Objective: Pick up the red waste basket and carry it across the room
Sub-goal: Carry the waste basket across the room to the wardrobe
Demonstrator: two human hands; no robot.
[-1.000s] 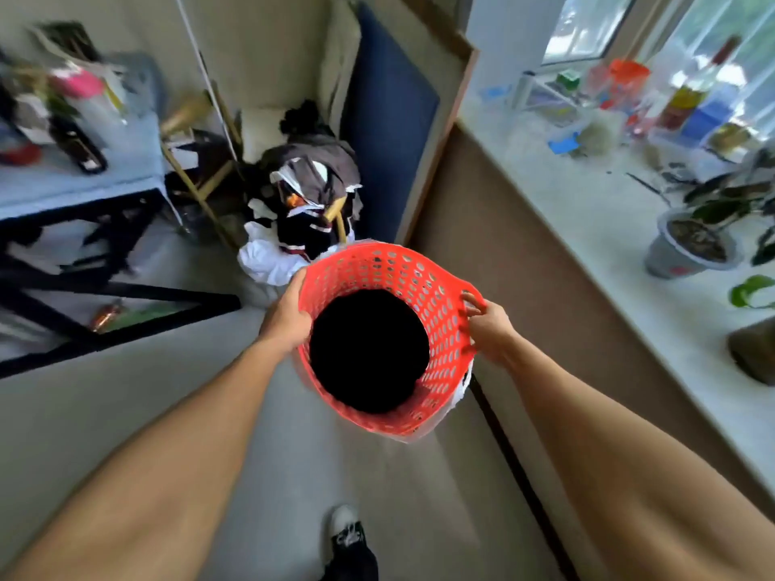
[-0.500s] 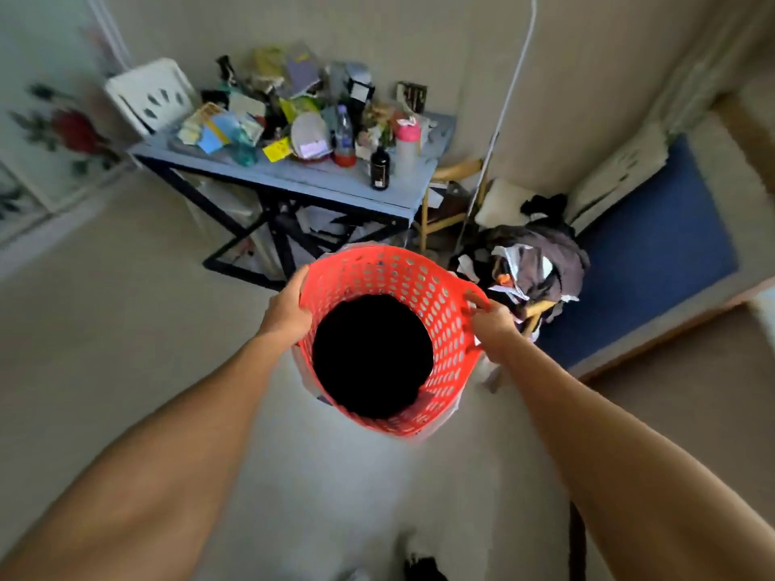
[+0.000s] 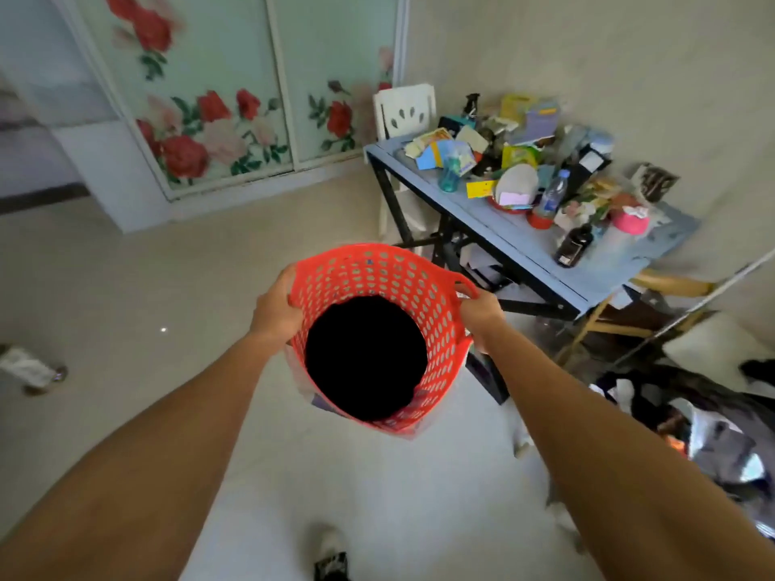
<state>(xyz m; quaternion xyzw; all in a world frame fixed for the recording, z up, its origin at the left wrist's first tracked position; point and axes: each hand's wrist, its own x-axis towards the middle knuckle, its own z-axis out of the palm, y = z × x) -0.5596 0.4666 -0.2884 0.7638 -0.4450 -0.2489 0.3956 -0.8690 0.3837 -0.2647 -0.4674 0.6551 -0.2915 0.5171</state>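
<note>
The red waste basket (image 3: 377,278) is a perforated plastic tub held up off the floor in front of me, its opening facing the camera and its inside black. My left hand (image 3: 274,308) grips the left side of its rim. My right hand (image 3: 482,314) grips the right rim by the small handle loop. A pale plastic liner hangs below the basket's bottom edge. Both arms are stretched forward.
A blue table (image 3: 541,249) on a black frame, piled with bottles and packets, stands close on the right. A white chair (image 3: 404,109) sits behind it. Floral sliding doors (image 3: 218,98) fill the far wall. Clothes lie heaped at the right (image 3: 687,413). Pale open floor (image 3: 146,295) spreads left.
The view has swung left, from the window ledge and clothes pile past the table to the floral doors. The basket stays held in both hands at the same height.
</note>
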